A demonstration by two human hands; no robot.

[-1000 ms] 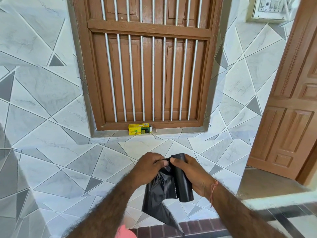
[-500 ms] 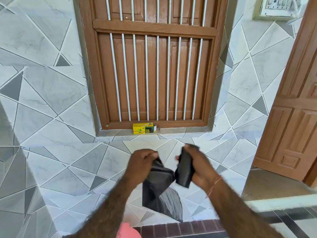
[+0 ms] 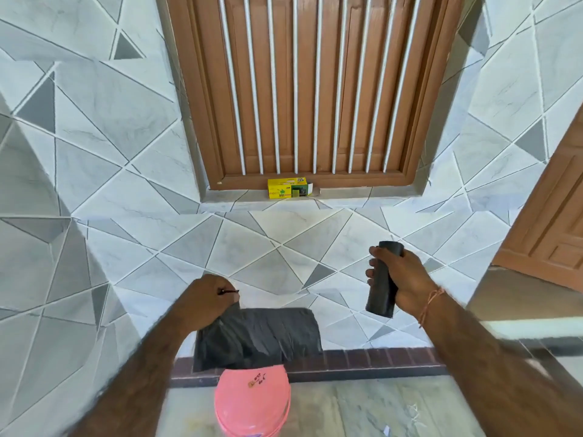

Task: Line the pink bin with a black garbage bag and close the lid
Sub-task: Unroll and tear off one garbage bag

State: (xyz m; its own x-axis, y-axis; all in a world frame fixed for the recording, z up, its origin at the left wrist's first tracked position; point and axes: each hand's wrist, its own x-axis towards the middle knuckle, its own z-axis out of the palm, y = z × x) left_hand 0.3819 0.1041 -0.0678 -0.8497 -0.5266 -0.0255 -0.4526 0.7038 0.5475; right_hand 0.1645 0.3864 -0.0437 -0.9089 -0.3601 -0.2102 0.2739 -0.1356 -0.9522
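Head view: your left hand (image 3: 209,299) pinches the top corner of one detached black garbage bag (image 3: 258,337), fingers closed tight on the plastic, so the sheet hangs flat and still folded in front of the tiled wall (image 3: 94,171). Holding it by a corner likely lets its own weight drop it open for the next shake. Your right hand (image 3: 402,279) is wrapped fully round the roll of bags (image 3: 382,282), held upright and well apart from the loose bag, probably to keep the spare roll clear of the work. The pink bin (image 3: 252,402) stands on the floor directly below the hanging bag, lid (image 3: 252,386) shut, some small marking on top, too small to read. The bag's lower edge reaches down behind the lid; whether it touches, you cannot tell. A yellow box (image 3: 288,191) sits on the sill of the barred window (image 3: 312,89), far from both hands. Judgement: lining not begun; roll needs parking, lid needs lifting first.
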